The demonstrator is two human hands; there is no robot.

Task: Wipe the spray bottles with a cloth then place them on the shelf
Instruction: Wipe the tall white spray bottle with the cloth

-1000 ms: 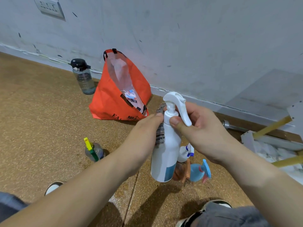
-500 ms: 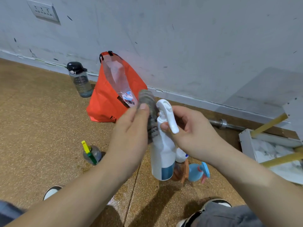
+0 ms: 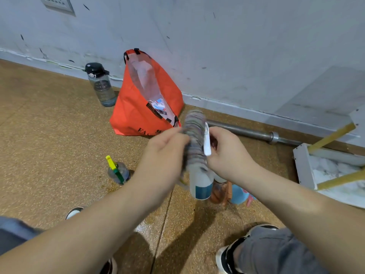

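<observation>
White spray bottle (image 3: 200, 184) is hanging upright above the floor (image 3: 49, 135), with the right hand (image 3: 227, 153) curling its fingers round the neck under the trigger. The left hand (image 3: 167, 153) is pinching a blurred striped cloth (image 3: 194, 135) against the bottle's upper part. Below, a brown bottle (image 3: 219, 190) and a blue spray bottle (image 3: 239, 194) are standing together, and a small clear spray bottle (image 3: 118, 172) is sitting further left. At the floor's wall edge an orange bag (image 3: 134, 115) is gaping open, holding small packets (image 3: 158, 104), beside a grey water bottle (image 3: 100, 86).
</observation>
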